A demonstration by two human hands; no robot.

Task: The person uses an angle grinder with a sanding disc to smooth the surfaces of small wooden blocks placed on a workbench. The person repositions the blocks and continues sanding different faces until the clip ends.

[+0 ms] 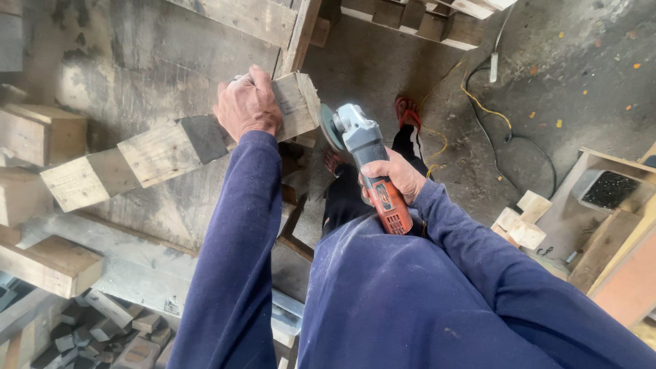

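Note:
My left hand (247, 104) grips a long square wooden beam (157, 152) near its right end and holds it flat on a worn wooden workbench (137, 55). The beam has a dark painted band in its middle. My right hand (395, 175) holds an angle grinder (365, 158) with a grey head and an orange-red body. Its disc (330, 128) stands just right of the beam's cut end, very close to it; whether they touch I cannot tell. Both arms are in dark blue sleeves.
Thick timber offcuts (48, 263) lie at the left of the bench, with small dark wood scraps (102, 331) below. A yellow cable (482, 106) runs over the concrete floor. Small pale blocks (521, 220) and a wooden box (608, 205) stand at the right. A wooden frame (417, 17) is ahead.

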